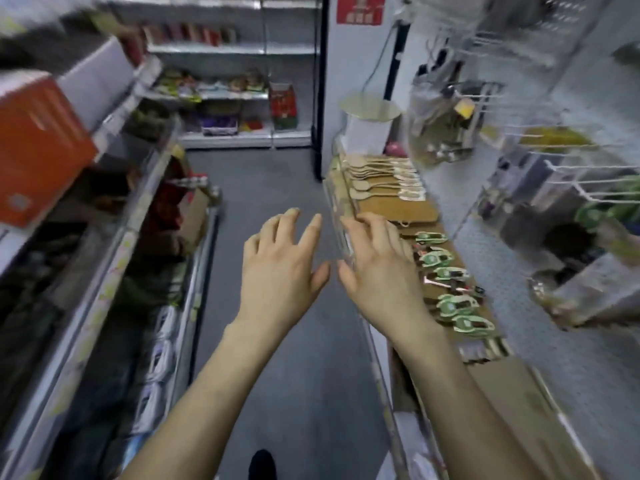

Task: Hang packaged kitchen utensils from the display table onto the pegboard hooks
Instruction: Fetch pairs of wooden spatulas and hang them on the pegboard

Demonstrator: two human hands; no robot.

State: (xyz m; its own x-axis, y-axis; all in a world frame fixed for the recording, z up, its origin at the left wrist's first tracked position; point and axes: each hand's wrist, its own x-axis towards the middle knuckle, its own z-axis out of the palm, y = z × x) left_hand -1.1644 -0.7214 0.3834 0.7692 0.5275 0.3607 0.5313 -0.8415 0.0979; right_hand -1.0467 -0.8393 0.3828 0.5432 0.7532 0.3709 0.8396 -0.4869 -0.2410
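Two hands are out in front, and both are empty. The left hand [280,268] hangs over the aisle floor [270,181] just off the front edge of the desk [512,386], fingers spread wide. The right hand [377,271] is spread just as wide over that front edge, above the clear rail [341,233]. The picture is too blurred to say whether it touches the rail.

Several packaged utensils [450,275] on green cards lie in a row on the desk, just past the right hand on the side nearer the pegboard [588,358]. Farther along the desk lie a cutting board [398,209] and then a fan of wooden spoons [381,174].

The pegboard rises from the back of the desk, and white hooks [588,181] stick out over the desk. Some already carry goods: clear bags [440,126] hang above the far end of the desk, and green packs [620,209] hang nearer. Other hooks look bare, though the blur makes this hard to judge.

I judge most of the work is left. The whole green row sits unhung on the desk, and no pack has been lifted. Whether the packs already hanging are part of this job cannot be told. The likely step now is a reach for the nearest green pack.
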